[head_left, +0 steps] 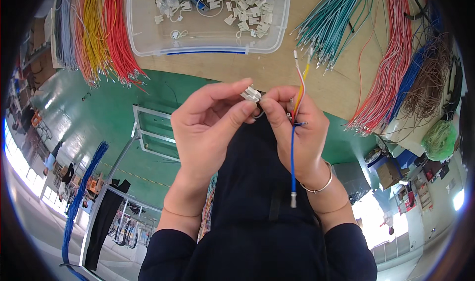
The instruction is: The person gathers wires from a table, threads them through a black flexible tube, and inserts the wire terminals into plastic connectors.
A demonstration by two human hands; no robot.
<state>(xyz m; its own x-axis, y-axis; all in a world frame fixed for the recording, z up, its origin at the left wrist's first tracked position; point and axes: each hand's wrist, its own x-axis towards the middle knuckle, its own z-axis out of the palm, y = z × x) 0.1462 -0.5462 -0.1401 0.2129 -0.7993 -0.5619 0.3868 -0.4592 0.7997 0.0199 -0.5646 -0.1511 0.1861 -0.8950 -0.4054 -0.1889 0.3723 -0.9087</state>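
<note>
In the head view, the left hand (200, 127) is closing its grip on a small white connector (251, 94), which is sitting between the tips of the thumb and index finger, tilting and pointing up toward the desk (331, 95). The right hand (302, 130) is coming up close to the connector's right end, its thumb and fingers curling; whether they are touching it, I cannot tell. Its grip is closing on several wires: a white-and-red wire (300, 76) and a yellow wire (306, 74) are standing up past the fingers, while a blue wire (292, 157) is hanging down over the palm side, its metal terminal (293, 200) dangling near the wrist. Beyond both hands, a clear tray (148, 37) holding more white connectors (252, 16) is resting on the desk, and teal wires (329, 26) are lying right of it.
</note>
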